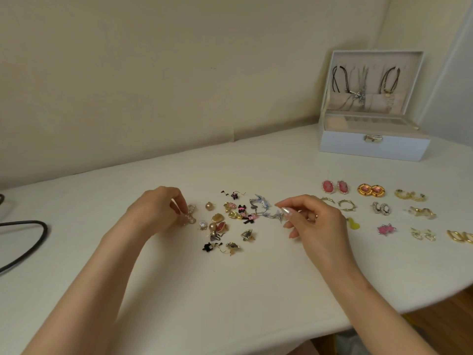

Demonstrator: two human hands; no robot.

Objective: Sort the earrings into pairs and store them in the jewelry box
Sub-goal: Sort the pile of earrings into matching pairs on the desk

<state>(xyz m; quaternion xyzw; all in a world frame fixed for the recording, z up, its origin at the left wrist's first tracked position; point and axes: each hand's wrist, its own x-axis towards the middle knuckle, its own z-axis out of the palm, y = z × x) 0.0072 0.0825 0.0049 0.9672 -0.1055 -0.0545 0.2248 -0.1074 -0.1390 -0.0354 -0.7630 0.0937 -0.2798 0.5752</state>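
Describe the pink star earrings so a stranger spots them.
Start at the white jewelry box at the table's far right; sorted pairs lie in rows before it. The pink star earrings sit in the nearest row, right of a yellow piece. Only they are star-shaped; the other pink pair is oval.

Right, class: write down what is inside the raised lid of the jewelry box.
Inside the lid hang dark cord necklaces and silver chains. A fabric pocket covers their lower ends; the contents of the base cannot be made out.
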